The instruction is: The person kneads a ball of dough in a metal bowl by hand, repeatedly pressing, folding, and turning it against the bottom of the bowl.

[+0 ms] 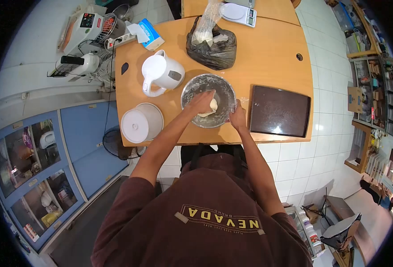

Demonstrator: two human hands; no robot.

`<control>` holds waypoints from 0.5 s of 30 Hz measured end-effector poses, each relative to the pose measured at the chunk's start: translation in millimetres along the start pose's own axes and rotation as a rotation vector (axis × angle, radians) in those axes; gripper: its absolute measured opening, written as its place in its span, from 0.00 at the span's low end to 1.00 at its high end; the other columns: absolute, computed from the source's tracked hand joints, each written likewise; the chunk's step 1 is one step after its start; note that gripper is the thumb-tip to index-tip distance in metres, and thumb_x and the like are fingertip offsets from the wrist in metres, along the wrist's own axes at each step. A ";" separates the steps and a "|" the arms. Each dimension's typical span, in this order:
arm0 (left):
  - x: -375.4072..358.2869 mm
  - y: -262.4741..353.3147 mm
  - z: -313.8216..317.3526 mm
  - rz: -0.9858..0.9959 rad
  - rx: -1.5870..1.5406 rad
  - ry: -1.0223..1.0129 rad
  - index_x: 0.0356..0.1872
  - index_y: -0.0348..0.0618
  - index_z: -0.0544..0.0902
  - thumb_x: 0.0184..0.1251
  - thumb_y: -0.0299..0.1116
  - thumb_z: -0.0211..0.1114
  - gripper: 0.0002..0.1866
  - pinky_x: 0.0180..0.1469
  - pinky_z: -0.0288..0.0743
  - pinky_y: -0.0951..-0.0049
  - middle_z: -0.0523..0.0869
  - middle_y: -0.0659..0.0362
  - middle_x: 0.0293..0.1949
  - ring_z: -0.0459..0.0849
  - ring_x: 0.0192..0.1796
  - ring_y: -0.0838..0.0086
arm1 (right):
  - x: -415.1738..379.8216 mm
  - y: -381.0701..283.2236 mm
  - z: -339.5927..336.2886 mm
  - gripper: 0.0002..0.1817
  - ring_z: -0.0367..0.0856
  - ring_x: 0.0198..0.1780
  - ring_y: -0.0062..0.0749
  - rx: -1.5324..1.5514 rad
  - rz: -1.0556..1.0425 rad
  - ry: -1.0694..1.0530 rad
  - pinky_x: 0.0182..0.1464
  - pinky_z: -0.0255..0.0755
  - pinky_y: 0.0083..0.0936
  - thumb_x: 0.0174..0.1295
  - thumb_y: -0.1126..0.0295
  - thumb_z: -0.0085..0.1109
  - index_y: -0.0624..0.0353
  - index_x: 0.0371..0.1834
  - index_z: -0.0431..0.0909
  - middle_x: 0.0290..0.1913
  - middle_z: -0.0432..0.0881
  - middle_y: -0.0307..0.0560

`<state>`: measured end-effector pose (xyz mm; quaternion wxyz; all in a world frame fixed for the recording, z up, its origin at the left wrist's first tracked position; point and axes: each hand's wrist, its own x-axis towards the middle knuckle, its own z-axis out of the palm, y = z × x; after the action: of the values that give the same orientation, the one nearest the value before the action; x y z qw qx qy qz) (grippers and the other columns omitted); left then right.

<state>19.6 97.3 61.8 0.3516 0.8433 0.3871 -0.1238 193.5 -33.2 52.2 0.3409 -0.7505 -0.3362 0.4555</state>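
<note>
A metal bowl (226,91) dusted with flour stands at the front middle of the wooden table. Inside it lies a pale lump of dough (213,107). My left hand (202,102) reaches into the bowl with its fingers closed on the dough; the fingertips are partly hidden. At the bowl's right side, my right hand (238,116) grips the rim.
Left of the bowl are a white electric kettle (163,73) and a white lidded container (143,122). A dark baking tray (280,111) lies on the right. Behind are a black plastic bag (221,55), a kitchen scale (239,14) and a tissue pack (151,36).
</note>
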 end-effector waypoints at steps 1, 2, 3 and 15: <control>-4.9 0.1 -1.2 -0.010 -0.034 0.036 0.72 0.37 0.68 0.47 0.40 0.81 0.49 0.65 0.76 0.52 0.77 0.41 0.62 0.78 0.66 0.48 | -2.9 -6.8 -2.1 0.23 0.90 0.40 0.59 0.040 0.034 -0.009 0.31 0.91 0.42 0.57 0.86 0.57 0.68 0.58 0.69 0.41 0.86 0.69; -10.8 -0.3 -1.8 0.001 -0.104 0.130 0.71 0.36 0.69 0.47 0.40 0.81 0.48 0.64 0.76 0.52 0.77 0.41 0.61 0.78 0.64 0.47 | -3.7 -8.7 -2.5 0.24 0.90 0.39 0.59 0.042 0.034 0.002 0.31 0.91 0.42 0.58 0.86 0.57 0.69 0.59 0.68 0.42 0.86 0.69; -15.4 -4.8 1.3 0.014 -0.174 0.224 0.70 0.36 0.70 0.47 0.40 0.81 0.46 0.63 0.76 0.52 0.76 0.41 0.59 0.79 0.63 0.46 | -3.8 -11.2 -3.2 0.24 0.90 0.39 0.60 0.045 0.033 0.014 0.31 0.91 0.42 0.58 0.86 0.57 0.69 0.60 0.67 0.43 0.86 0.69; -29.5 22.5 15.6 -0.094 0.154 0.346 0.65 0.37 0.76 0.52 0.47 0.77 0.40 0.65 0.72 0.49 0.73 0.46 0.64 0.73 0.67 0.49 | 5.2 -11.5 -1.8 0.27 0.90 0.36 0.60 0.012 -0.006 -0.019 0.30 0.91 0.43 0.57 0.87 0.57 0.67 0.61 0.66 0.42 0.86 0.70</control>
<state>17.5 59.6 75.9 0.2081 0.8575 0.4700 -0.0224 194.7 -23.1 59.9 0.3433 -0.7431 -0.3390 0.4637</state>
